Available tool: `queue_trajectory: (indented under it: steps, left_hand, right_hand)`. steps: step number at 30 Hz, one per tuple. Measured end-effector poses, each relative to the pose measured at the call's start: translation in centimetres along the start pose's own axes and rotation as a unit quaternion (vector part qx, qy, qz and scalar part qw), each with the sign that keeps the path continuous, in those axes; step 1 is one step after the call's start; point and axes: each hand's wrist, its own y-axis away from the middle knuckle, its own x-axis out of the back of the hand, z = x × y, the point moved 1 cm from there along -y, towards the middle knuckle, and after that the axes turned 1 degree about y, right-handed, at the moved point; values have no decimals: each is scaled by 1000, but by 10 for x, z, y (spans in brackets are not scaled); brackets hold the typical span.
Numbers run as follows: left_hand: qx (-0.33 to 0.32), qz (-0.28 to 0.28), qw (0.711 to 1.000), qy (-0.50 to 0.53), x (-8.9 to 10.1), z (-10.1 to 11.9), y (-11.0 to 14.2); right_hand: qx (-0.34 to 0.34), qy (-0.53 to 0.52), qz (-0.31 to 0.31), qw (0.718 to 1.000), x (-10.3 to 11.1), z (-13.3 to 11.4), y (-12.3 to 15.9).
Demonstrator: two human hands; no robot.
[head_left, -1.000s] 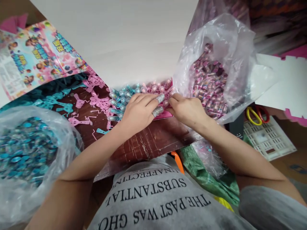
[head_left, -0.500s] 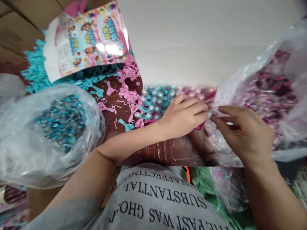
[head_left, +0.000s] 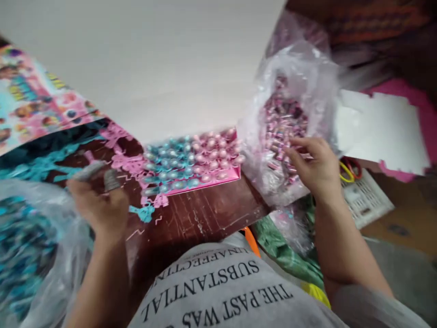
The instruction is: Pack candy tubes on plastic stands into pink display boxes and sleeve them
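My left hand (head_left: 102, 200), grey covers on two fingertips, is over the table beside pink plastic pieces (head_left: 128, 159). It is blurred, but its thumb and forefinger look apart and nothing shows between them. At the open plastic bag (head_left: 317, 86) on the right, my right hand (head_left: 316, 166) has thumb and forefinger tips close together over small shiny pink capsules (head_left: 283, 114). Whether something is pinched there is too small to make out. Between the hands sits a pink box (head_left: 218, 179), packed with rows of clear-topped blue pieces (head_left: 172, 161) and pink pieces (head_left: 213, 155).
A clear bag (head_left: 73, 255) of blue capsules stands at the lower left. Blue plastic pieces (head_left: 37, 161) lie under a printed sheet (head_left: 37, 98). A large pale panel (head_left: 153, 64) stands behind the box. At right are white card (head_left: 378, 125) and yellow-handled scissors (head_left: 346, 172).
My view has swung right. My left hand has left the box for the loose pieces on the left; my right hand has moved away from it to the capsules in the bag.
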Motion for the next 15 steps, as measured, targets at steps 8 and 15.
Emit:
queue_trajectory:
  steps: [8,15]
  left_hand:
    - [113,-148,982,-17,-19,-82,26]
    - [121,-172,977,-26,71,-29,32]
  right_hand:
    - [-46,247,-313,916,-34,11,3]
    - [31,-48,-83,995,15,-14,27]
